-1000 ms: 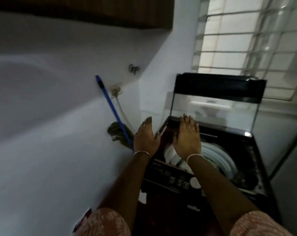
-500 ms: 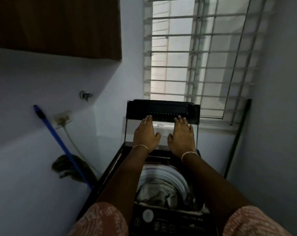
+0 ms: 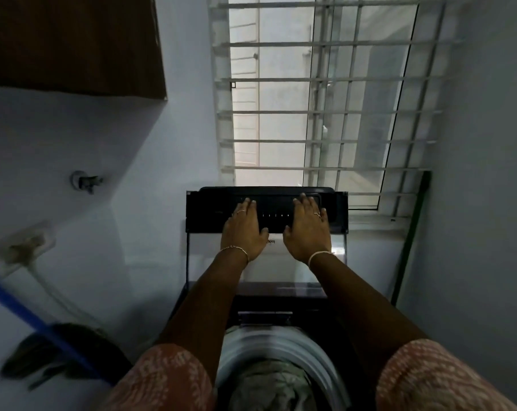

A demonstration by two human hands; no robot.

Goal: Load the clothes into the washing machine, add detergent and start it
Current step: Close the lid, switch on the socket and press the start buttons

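Note:
The top-loading washing machine [image 3: 352,336] stands below me with its glass lid [image 3: 266,271] raised upright. My left hand [image 3: 244,229] and my right hand [image 3: 307,229] lie flat, side by side, on the lid's dark upper band [image 3: 204,212]. Their fingers are stretched out, with the fingertips at the handle recess near the top edge. Neither hand is curled around anything. Greyish clothes [image 3: 269,387] fill the white-rimmed drum [image 3: 319,360] between my forearms. No detergent is in view.
A barred window [image 3: 319,93] is behind the machine and walls stand close on both sides. A blue mop handle [image 3: 20,310] with a dark mop head [image 3: 52,351] leans on the left wall near a socket [image 3: 23,247] and a tap [image 3: 87,180]. A brown cabinet [image 3: 73,43] hangs above left.
My view swung from the left wall to face the machine. Both hands rose from over the drum to the upright lid and now rest higher, on its dark top band.

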